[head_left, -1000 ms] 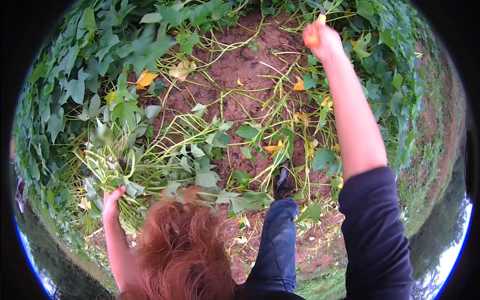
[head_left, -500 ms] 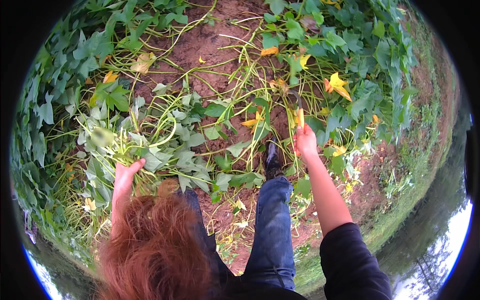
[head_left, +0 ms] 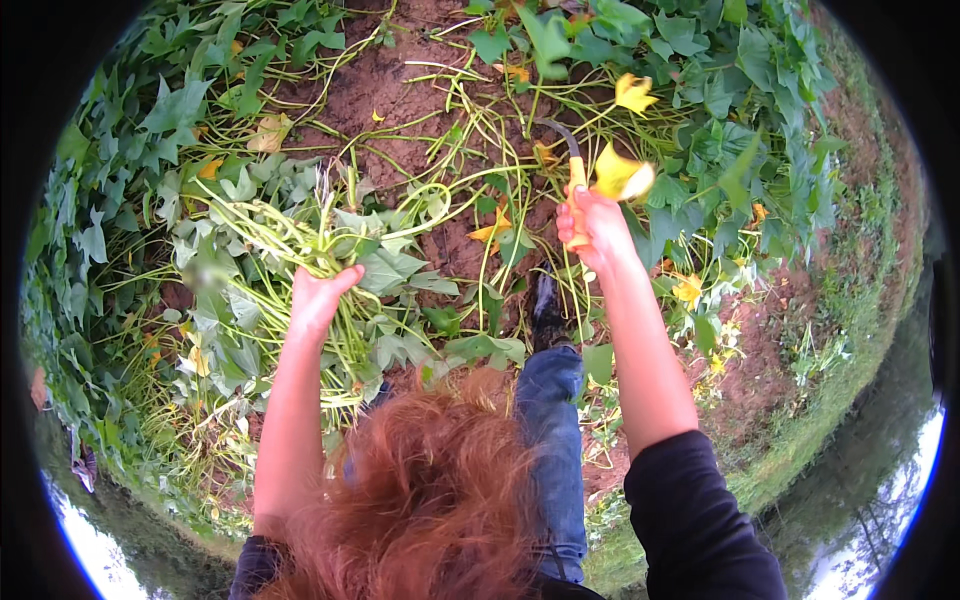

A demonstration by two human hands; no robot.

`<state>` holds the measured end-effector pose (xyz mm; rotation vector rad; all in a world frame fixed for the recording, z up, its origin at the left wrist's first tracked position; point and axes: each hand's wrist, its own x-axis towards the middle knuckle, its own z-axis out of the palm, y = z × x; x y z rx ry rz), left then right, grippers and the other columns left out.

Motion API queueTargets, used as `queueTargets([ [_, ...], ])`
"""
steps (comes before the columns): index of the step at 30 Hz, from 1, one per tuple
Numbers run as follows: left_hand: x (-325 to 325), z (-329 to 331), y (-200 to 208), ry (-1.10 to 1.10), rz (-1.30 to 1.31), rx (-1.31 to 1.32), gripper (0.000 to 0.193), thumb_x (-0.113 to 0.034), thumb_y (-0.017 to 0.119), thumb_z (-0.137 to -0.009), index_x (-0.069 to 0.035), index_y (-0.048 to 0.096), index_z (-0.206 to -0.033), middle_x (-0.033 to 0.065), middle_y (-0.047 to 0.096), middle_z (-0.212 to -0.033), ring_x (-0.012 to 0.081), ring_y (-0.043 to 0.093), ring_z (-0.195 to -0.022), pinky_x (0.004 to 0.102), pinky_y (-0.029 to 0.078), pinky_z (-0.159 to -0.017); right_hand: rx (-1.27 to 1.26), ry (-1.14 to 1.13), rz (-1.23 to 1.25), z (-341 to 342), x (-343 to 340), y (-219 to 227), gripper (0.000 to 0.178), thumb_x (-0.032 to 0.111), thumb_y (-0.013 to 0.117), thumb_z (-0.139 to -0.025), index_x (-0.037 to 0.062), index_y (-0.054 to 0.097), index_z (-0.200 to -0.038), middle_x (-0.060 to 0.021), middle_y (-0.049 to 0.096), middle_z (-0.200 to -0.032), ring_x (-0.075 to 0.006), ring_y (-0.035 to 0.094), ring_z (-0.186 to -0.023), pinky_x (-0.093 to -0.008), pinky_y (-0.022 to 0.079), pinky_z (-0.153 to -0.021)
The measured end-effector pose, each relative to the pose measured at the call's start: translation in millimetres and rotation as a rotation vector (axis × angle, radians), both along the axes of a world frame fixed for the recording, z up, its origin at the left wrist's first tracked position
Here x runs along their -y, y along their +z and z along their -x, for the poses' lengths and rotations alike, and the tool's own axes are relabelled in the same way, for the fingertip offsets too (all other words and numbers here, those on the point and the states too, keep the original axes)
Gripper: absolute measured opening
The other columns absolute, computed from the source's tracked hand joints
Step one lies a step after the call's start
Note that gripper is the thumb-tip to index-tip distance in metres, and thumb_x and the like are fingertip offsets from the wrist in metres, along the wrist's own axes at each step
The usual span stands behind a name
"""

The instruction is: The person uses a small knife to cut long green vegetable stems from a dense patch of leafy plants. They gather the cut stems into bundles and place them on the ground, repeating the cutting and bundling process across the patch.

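A thick bunch of leafy green vines point(head_left: 300, 235) is gripped in my left hand point(head_left: 318, 298), the thumb lying across the pale stems. Cut stem ends and lobed leaves spill out around that fist. My right hand point(head_left: 597, 235) is wrapped round the orange-yellow handle of a sickle point(head_left: 577, 178). Its dark curved blade points away from me and bends left over the stems on the soil. Beside the handle stands a yellow leaf point(head_left: 618, 175), close to my knuckles. Where the blade tip ends among the stems is hard to make out.
Dense green foliage point(head_left: 735, 120) borders the right, with more vines point(head_left: 90, 200) on the left. Stripped stems cross the reddish soil point(head_left: 395, 85) between them. My shod foot point(head_left: 547, 310) is planted below the sickle. Hair covers part of the lower middle.
My left hand has moved right and forward with the bunch, its stems now turned up. My right hand has moved slightly forward and left, and the sickle blade shows more plainly above the stems.
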<state>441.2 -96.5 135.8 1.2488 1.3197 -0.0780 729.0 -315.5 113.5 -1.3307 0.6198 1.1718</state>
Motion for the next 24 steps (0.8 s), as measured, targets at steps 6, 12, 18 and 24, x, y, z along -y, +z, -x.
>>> queueTargets([
  [6, 3.2, -17.3, -1.4, 0.05, 0.004, 0.085, 0.042, -0.008, 0.074, -0.07, 0.0, 0.06, -0.108, 0.0061, 0.065, -0.099, 0.0152, 0.06, -0.087, 0.0281, 0.046, -0.083, -0.145, -0.002, -0.016, -30.9, -41.0, -16.0, 0.007, 0.01, 0.04, -0.095, 0.003, 0.038, -0.092, -0.0072, 0.044, -0.071, -0.0157, 0.043, -0.056, -0.0275, 0.039, -0.046],
  [12, 3.3, -30.6, -1.5, 0.019, -0.008, 0.067, 0.04, -0.006, 0.074, -0.07, 0.001, 0.061, -0.107, 0.0078, 0.066, -0.098, 0.0162, 0.061, -0.086, 0.029, 0.047, -0.081, -0.029, -0.119, -0.047, 12.2, -32.4, -10.2, 0.013, 0.015, 0.042, -0.095, 0.0029, 0.042, -0.09, -0.0056, 0.046, -0.071, -0.0149, 0.045, -0.053, -0.0264, 0.039, -0.043],
  [18, 16.2, -83.1, 1.7, -0.116, -0.051, 0.106, 0.04, -0.016, 0.076, -0.067, 0.001, 0.064, -0.1, 0.01, 0.067, -0.089, 0.0171, 0.062, -0.08, 0.03, 0.048, -0.076, 0.299, -0.079, 0.32, 83.8, 65.3, 49.3, 0.014, 0.019, 0.041, -0.098, 0.0083, 0.044, -0.105, -0.0004, 0.045, -0.068, -0.0091, 0.043, -0.046, -0.0243, 0.037, -0.035],
  [24, 51.4, -132.2, -56.7, -0.344, -0.053, 0.05, 0.036, -0.03, 0.075, -0.06, -0.004, 0.069, -0.084, 0.0101, 0.067, -0.074, 0.0202, 0.064, -0.07, 0.0327, 0.048, -0.071, 0.525, 0.662, 0.723, 36.8, 106.7, -76.0, 0.023, 0.022, 0.047, -0.095, 0.0033, 0.047, -0.109, -0.0151, 0.061, -0.076, -0.0274, 0.06, -0.051, -0.0388, 0.049, -0.044],
])
